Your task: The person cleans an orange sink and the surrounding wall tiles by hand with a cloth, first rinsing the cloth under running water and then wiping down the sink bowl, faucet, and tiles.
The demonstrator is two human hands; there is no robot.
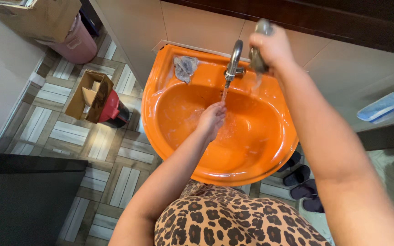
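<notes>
The left hand (211, 119) hangs in the bowl of the orange sink (153, 98), fingers loosely curled and holding nothing, placed right beneath the tap (233, 59) so the thin stream of water (225, 93) lands on its fingertips. That placement reads as rinsing: the palm sits over the middle of the bowl, where the runoff drains away below it.

Up and to the right of it, above the rim, the right hand (272, 45) is closed round a small grey object (255, 59). It looks like a soft, wet thing, perhaps a sponge or a scrap of cloth, but the blur there makes it hard to say. It is kept just beside the spout, close to the water yet out of the stream, so whatever falls from it drops into the bowl.

To the left of both hands, on the back ledge, lies one crumpled grey rag (185, 67), parked where it stays damp and within reach.

Counted: one sink, one tap, one rag on the ledge, one held object. Farther out on the tiled floor stand one red bin (112, 109) with a cardboard box (87, 98) against it, one pink bin (76, 43), and dark slippers (301, 180), at least three.
</notes>
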